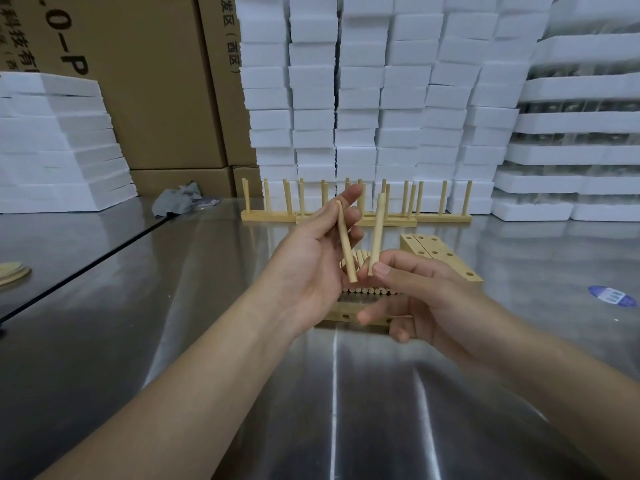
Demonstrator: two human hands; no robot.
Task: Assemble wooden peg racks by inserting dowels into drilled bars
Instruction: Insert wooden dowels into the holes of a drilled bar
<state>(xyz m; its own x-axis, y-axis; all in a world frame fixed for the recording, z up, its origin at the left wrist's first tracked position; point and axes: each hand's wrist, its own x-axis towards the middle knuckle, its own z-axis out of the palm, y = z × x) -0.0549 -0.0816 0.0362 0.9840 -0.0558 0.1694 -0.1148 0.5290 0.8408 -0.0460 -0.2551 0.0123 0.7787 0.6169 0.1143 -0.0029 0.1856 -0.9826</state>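
Note:
My left hand (313,252) holds a wooden dowel (345,242) between its fingers, palm up, above the table. My right hand (426,299) pinches a second dowel (376,233) upright by its lower end. Below both hands lies a row of loose dowels (363,290) and a drilled bar (341,315), partly hidden by my fingers. Drilled bars (438,254) lie stacked to the right of my hands. Finished peg racks (356,202) stand in a line at the back of the table.
The metal table (207,341) is shiny. White foam blocks (381,98) are stacked behind and at both sides, cardboard boxes (145,81) at back left. A crumpled grey cloth (178,202), round wooden discs (12,271) at left and a blue label (611,296) at right lie on the table.

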